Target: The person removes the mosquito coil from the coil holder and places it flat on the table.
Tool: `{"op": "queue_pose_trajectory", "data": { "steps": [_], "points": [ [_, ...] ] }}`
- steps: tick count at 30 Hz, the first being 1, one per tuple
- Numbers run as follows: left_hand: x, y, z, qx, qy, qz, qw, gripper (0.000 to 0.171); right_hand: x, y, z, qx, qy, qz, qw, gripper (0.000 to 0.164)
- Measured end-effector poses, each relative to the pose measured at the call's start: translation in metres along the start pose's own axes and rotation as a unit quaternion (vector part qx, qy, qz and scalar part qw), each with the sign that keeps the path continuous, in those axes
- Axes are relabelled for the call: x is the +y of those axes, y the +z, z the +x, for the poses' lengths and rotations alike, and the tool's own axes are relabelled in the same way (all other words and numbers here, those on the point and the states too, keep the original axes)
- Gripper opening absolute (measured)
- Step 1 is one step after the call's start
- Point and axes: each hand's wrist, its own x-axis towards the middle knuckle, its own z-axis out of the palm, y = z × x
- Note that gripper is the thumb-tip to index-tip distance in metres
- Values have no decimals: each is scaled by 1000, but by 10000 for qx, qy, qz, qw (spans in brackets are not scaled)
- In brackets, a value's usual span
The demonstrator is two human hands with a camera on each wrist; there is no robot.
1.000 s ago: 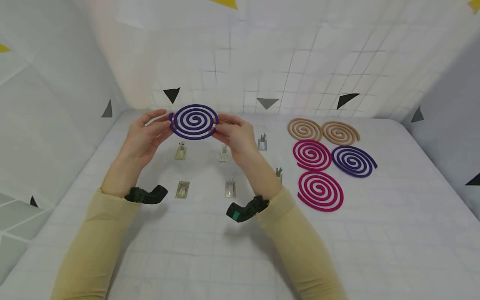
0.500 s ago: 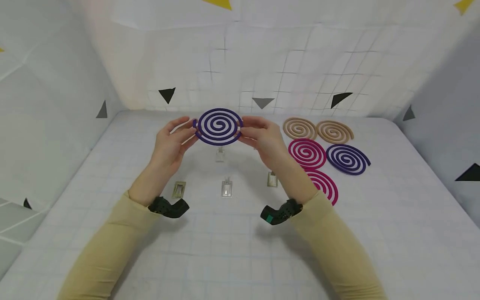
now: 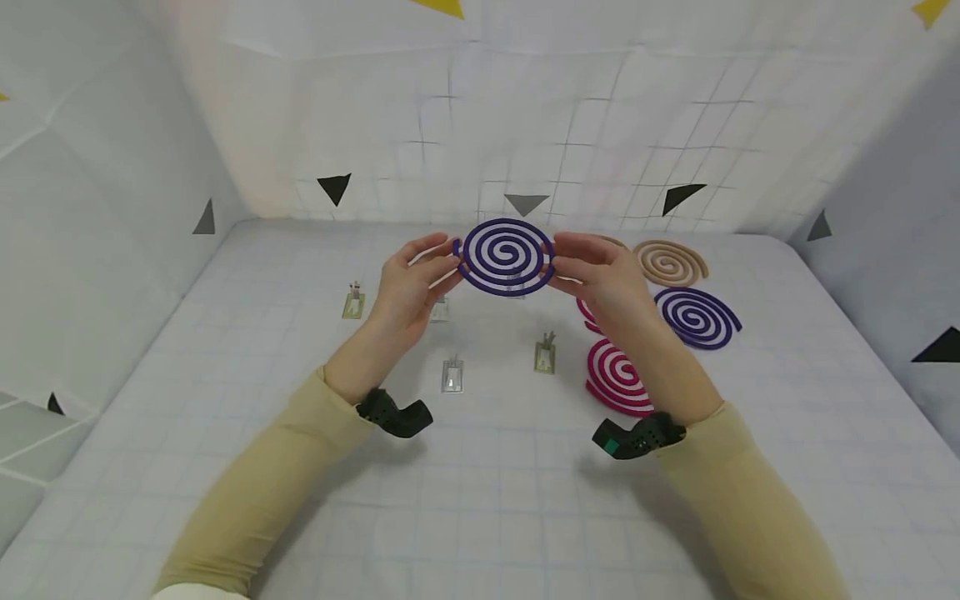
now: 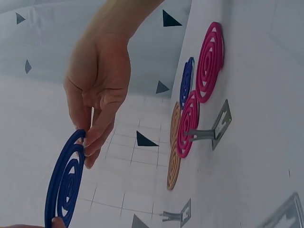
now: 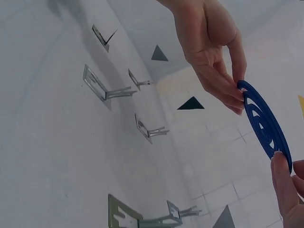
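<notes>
Both hands hold a dark blue-purple mosquito coil (image 3: 507, 252) between them, raised above the table. My left hand (image 3: 408, 287) pinches its left edge with thumb and fingers, and my right hand (image 3: 609, 271) pinches the right edge. The spiral's outer tail end sits at the left fingertips. In the left wrist view the coil (image 4: 50, 190) appears nearly edge-on. Below stand several small metal coil stands with upright prongs, among them a greenish one (image 3: 354, 305), a silver one (image 3: 452, 377) and another greenish one (image 3: 545, 358). One more shows through the held coil.
At the right lie more coils flat: a blue-purple one (image 3: 693, 318), a tan one (image 3: 670, 263), and a pink one (image 3: 617, 379) partly covered by the right forearm. Another tan and another pink coil are mostly hidden behind the right hand. White walls enclose the table's back and sides.
Both hands have carried the held coil rightward, from over the left stands to over the back-right stand. The right arm now covers more of the pink and tan coils.
</notes>
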Motion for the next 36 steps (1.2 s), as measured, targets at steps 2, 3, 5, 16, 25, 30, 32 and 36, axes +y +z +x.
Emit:
{"op": "queue_pose_trajectory", "data": {
  "steps": [2, 3, 5, 16, 25, 30, 32, 36],
  "points": [
    [-4, 8, 1, -20, -23, -101, 9999, 39, -2, -9, -3, 18, 55, -42, 10000, 43],
    [-6, 12, 1, -52, -26, -150, 9999, 38, -3, -13, -5, 27, 68, -38, 10000, 43],
    [-9, 20, 2, -94, -45, -224, 9997, 37, -6, -22, -9, 52, 49, -39, 10000, 45],
    [-26, 69, 6, -530, -181, -415, 9976, 40, -17, -76, -26, 208, -474, 195, 9985, 48],
    [-44, 99, 7, -560, -287, -611, 9961, 33, -23, -120, -26, -97, -469, 92, 9988, 35],
    [-53, 115, 7, -533, -366, -777, 9949, 32, -22, -137, -23, -259, -574, 211, 9978, 30],
    [-56, 122, 8, -480, -370, -876, 9943, 34, -22, -144, -21, -327, -585, 208, 9975, 31],
    [-64, 135, 11, -363, -445, -1081, 9925, 32, -21, -157, -21, -335, -499, 384, 9975, 32]
  ]
}}
